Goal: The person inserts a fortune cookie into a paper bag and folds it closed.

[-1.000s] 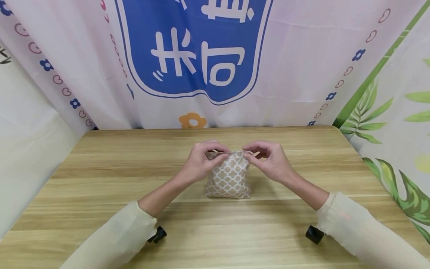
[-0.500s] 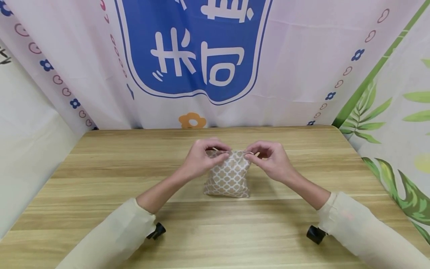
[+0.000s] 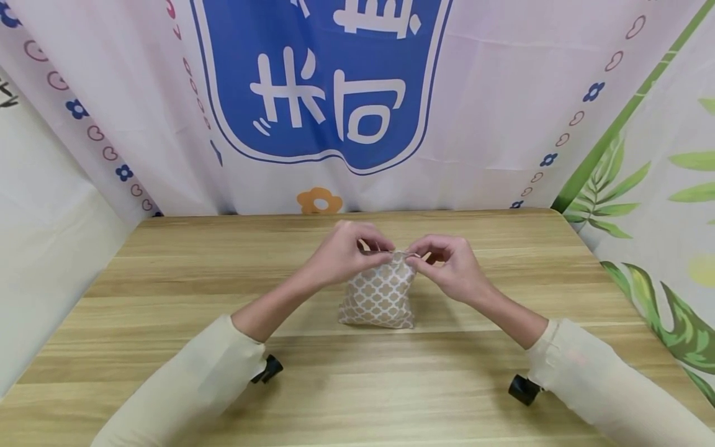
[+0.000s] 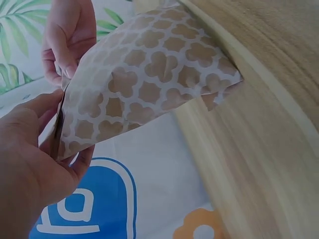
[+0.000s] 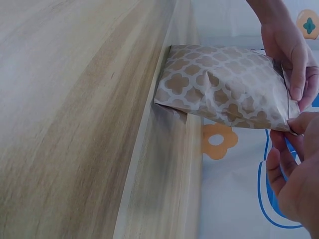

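Observation:
A beige pouch (image 3: 381,295) with a white quatrefoil pattern stands upright on the wooden table, its top edge between both hands. My left hand (image 3: 349,251) pinches the top edge at the left and middle, thumb in front and fingers behind. At the top right corner, my right hand (image 3: 449,264) pinches the rim between thumb and fingertips. In the left wrist view the pouch (image 4: 144,74) looks bulged below the rim, and its contents are hidden. The right wrist view shows the same pouch (image 5: 224,87) with both hands at its top edge.
The wooden table (image 3: 167,298) extends around the pouch to a back edge against a printed curtain (image 3: 480,124). A leaf-patterned cloth (image 3: 659,205) hangs at the right. Black wrist devices, such as the one (image 3: 524,390) under the right sleeve, sit below the cuffs.
My left hand has slid right along the pouch's top edge, closer to the right hand. The right hand stays nearly still at its corner, and the pouch has hardly shifted.

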The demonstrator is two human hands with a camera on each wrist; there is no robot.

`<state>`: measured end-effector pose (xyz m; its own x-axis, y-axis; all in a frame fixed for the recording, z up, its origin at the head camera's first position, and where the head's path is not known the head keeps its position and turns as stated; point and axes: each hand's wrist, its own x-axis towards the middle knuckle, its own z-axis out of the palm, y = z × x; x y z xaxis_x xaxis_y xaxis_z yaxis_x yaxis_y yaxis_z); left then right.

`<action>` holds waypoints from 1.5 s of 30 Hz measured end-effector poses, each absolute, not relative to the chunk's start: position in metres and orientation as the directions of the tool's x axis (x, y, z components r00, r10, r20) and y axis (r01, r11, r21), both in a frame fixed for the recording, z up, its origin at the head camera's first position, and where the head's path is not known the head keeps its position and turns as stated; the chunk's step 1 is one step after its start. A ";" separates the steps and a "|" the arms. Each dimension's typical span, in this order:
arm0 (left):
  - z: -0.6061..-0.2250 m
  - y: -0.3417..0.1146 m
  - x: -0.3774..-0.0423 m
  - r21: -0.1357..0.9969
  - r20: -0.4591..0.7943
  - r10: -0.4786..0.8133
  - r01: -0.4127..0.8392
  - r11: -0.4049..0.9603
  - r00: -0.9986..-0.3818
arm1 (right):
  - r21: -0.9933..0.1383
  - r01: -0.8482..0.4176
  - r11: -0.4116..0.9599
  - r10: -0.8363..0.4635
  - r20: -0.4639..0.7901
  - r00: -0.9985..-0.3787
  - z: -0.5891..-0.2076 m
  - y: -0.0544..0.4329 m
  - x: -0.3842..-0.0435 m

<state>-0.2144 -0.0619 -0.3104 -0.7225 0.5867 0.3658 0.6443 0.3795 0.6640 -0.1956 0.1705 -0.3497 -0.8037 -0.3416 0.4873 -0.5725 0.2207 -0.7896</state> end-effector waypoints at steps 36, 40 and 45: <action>-0.301 -0.048 -0.216 0.534 0.202 0.564 0.573 0.622 -0.800 | -0.791 -0.553 0.263 -0.341 0.460 -0.820 -0.350 0.168 -0.195; -0.303 -0.050 -0.215 0.548 0.234 0.566 0.588 0.595 -0.790 | -0.784 -0.564 0.259 -0.345 0.470 -0.812 -0.350 0.168 -0.195; -0.306 -0.052 -0.216 0.577 0.272 0.569 0.605 0.549 -0.776 | -0.779 -0.573 0.253 -0.346 0.480 -0.806 -0.350 0.168 -0.196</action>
<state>-0.2165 -0.0519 -0.3061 -0.7760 0.5691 0.2719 0.6047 0.5489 0.5771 -0.1961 0.1679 -0.3502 -0.8059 -0.3465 0.4801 -0.5732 0.2532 -0.7793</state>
